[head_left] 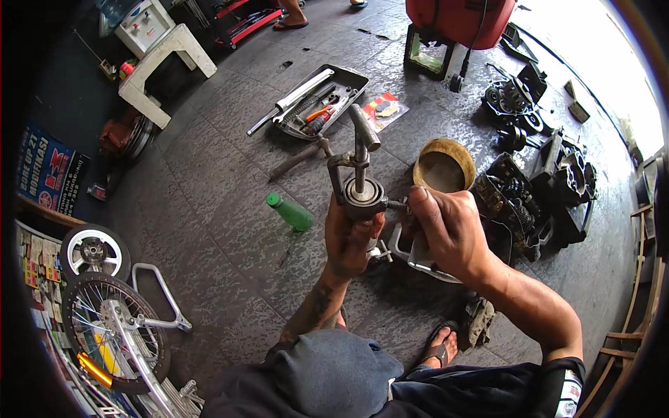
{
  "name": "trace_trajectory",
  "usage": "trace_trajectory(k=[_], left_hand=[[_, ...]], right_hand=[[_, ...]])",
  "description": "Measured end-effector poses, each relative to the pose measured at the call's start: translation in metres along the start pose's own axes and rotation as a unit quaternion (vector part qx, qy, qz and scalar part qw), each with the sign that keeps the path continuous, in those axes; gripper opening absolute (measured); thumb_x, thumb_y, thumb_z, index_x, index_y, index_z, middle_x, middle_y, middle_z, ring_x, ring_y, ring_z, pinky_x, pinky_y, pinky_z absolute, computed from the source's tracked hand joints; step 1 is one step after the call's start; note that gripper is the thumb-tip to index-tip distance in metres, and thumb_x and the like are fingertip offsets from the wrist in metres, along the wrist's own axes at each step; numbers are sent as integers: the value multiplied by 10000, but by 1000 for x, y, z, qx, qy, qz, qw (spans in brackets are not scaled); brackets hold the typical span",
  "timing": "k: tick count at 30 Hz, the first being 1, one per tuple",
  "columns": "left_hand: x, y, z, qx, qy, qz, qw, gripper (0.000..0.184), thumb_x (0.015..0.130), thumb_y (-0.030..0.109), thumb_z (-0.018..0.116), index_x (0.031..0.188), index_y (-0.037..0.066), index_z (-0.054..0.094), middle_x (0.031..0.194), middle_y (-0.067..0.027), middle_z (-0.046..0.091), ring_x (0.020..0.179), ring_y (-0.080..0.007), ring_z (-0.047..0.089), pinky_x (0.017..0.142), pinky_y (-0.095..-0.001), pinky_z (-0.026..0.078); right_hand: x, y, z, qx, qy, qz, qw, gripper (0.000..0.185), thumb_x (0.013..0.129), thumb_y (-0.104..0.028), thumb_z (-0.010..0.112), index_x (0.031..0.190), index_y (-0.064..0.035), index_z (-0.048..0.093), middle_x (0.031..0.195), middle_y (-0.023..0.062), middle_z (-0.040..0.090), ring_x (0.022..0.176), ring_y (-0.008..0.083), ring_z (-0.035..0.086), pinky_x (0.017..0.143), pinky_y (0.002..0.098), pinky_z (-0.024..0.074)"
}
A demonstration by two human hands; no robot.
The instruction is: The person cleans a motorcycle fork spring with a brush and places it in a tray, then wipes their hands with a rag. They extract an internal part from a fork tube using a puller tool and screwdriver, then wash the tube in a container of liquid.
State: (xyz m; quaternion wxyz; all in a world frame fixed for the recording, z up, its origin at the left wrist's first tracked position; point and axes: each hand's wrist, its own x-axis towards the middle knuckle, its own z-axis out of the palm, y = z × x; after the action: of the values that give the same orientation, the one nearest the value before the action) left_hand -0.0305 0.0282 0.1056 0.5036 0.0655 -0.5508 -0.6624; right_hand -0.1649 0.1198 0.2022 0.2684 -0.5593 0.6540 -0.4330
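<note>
My left hand (346, 240) is wrapped around the lower part of a metal puller-like tool (362, 136), held upright in front of me. A round bearing-like ring (364, 191) sits in its collar, with a thick shaft and a crossbar above. A threaded bolt (396, 205) sticks out of the collar's right side. My right hand (449, 226) is closed at the outer end of that bolt, thumb on top; its fingertips are partly hidden. Below it, a pale metal part (425, 266) shows partly behind the hand.
Beyond my hands are a hammer (296, 161), a green bottle (290, 212), a tray of tools (341, 78) and a yellowish round container (444, 161). Engine parts (516, 195) lie to the right. A spoked wheel (104, 327) stands left. A person's foot (293, 17) shows at the back.
</note>
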Motion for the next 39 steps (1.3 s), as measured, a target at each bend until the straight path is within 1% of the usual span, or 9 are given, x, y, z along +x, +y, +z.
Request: trace_trajectory(k=[4,8,12,23,28,30,34,36,39], left_hand=[[1,-3,-2,-7,-16,4,1000,402,946,277,541,1179,-19,403,807,-51,548,639,-70,474,548,-211,395],[2,-1,-2,20,21,9,1000,472,951,378,528,1171,-23,413,799,-70,520,625,-90,462,532,-233,381],[2,-1,-6,34,30,15,999,540,954,457,513,1172,-28,423,795,-84,498,610,-105,455,517,-250,374],[0,3,1,53,37,5,998,578,936,486,532,1146,-42,431,793,-87,505,604,-103,453,511,-248,373],[-1,0,-2,15,32,24,999,405,934,312,566,1121,-16,420,790,-44,540,614,-68,468,525,-214,390],[-1,2,-3,60,42,15,997,581,931,491,540,1152,-35,432,806,-81,510,608,-100,461,506,-243,375],[1,2,-5,50,54,18,997,564,937,480,533,1154,-31,435,817,-86,511,612,-100,464,504,-244,378],[1,0,-6,7,45,36,998,355,931,254,549,1129,-12,421,798,-47,541,624,-67,466,532,-211,389],[-3,1,-3,-2,52,18,998,333,919,211,543,1135,-10,420,809,-41,546,649,-60,473,555,-200,395]], right_hand=[[6,-2,-1,57,-32,117,991,307,1004,-239,440,861,2,565,614,144,535,524,272,572,511,369,440],[2,16,9,-34,137,-147,979,376,858,-257,667,1160,-61,557,820,77,622,587,207,598,574,349,493],[5,35,5,-139,108,-235,956,595,687,-156,815,1224,-115,563,847,37,630,579,150,589,517,290,494],[10,23,2,-171,116,-289,935,162,805,-169,736,879,-49,656,670,44,623,511,143,581,465,309,458],[9,-6,4,122,15,85,989,239,938,-147,581,753,1,608,522,67,542,461,190,569,457,313,435],[7,5,5,55,-2,55,997,153,905,-132,623,812,-10,614,631,65,604,506,191,598,478,308,452],[4,16,9,-49,118,-190,973,198,814,-71,707,986,-50,611,931,64,669,608,186,641,546,294,509],[6,17,7,-101,93,-216,967,156,818,-61,700,952,-49,622,924,67,679,615,196,651,546,296,517],[10,8,7,-62,93,-186,976,114,871,-128,667,857,-26,617,723,85,657,527,187,614,502,292,481]])
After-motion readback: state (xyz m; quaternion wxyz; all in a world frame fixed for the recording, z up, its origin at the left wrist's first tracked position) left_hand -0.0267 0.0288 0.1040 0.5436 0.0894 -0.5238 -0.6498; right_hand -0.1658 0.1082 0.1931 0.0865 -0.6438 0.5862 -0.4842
